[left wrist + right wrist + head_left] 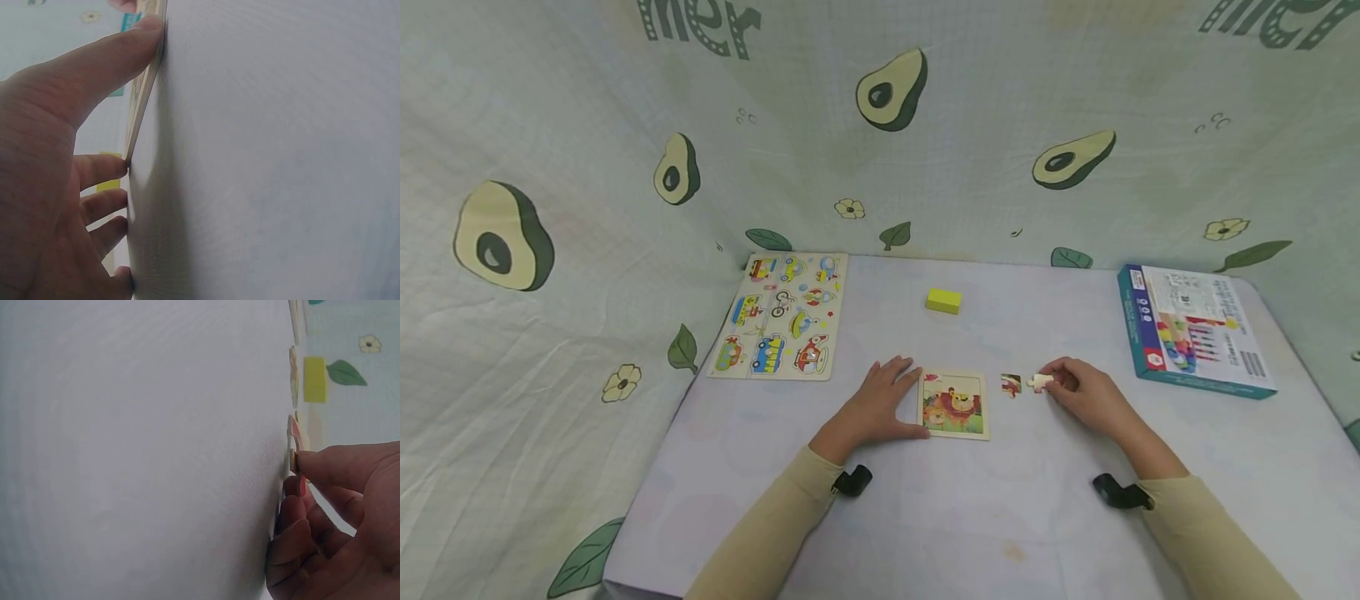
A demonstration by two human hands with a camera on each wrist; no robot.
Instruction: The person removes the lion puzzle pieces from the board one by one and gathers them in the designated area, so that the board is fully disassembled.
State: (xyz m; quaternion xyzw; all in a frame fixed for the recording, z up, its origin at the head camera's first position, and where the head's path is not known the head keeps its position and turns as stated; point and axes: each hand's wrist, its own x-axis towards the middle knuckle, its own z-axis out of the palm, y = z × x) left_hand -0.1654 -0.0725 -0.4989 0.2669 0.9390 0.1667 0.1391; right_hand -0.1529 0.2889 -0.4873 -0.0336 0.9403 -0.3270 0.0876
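In the head view a small square jigsaw puzzle board [955, 406] with a lion picture lies flat on the table. My left hand [880, 406] is beside its left edge, fingers spread, the thumb touching the lower left corner and a finger near the upper one. The left wrist view shows the thumb [103, 69] stretched along the board's edge. A loose jigsaw piece [1011, 384] lies to the board's right. Farther right, my right hand [1084, 393] pinches another jigsaw piece [1039, 382], pale in the head view. The right wrist view shows red on this piece [295, 427], partly hidden by the fingers.
A yellow block [943, 301] lies behind the board. At the back left is a larger wooden board [782, 317] with vehicle pictures. A flat toy box [1198, 329] lies at the right. An avocado-print cloth [970, 192] hangs along the table's back edge.
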